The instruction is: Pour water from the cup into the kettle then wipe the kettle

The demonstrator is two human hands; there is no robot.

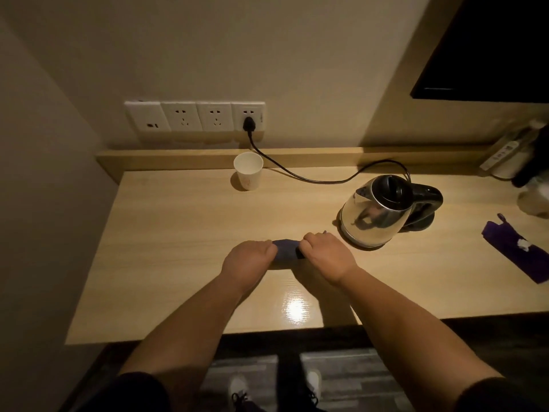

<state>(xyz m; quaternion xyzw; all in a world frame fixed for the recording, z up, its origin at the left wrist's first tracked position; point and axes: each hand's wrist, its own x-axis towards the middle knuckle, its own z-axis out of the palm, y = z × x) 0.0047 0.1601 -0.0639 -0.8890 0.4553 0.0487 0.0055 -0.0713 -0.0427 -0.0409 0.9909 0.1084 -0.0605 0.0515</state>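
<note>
Head view, nearest first
Feet: two shoes (314, 382) are showing on the dark floor (356, 376) below the tabletop edge.
Forearms: both are reaching forward over the near edge of the tabletop (166, 233), with dark sleeves at the bottom corners.
Left hand (248, 258): it is lying knuckles up on the tabletop, fingers curled and gripping the left end of the dark cloth (286, 252).
Right hand (325, 252): it is lying knuckles up too, fingers curled and gripping the right end of the same cloth.
Cloth: it is lying bunched on the tabletop between the two hands, only its middle part showing.
Kettle (375, 215): it is standing upright on the tabletop, just beyond and right of the right hand, lid down, black handle pointing right; its black cord (312, 179) is running along the back to a plug (249, 124) in the rightmost wall socket (248, 115).
Cup (248, 171): white paper, it is standing upright near the back ledge, well apart from the kettle and left of it; whether it is holding water cannot be told.
Right side: a purple pouch (517, 251) is lying on the tabletop, and a white power strip (500, 154) is resting near the back corner.
Glare: a bright light spot is shining on the tabletop between the forearms.
</note>
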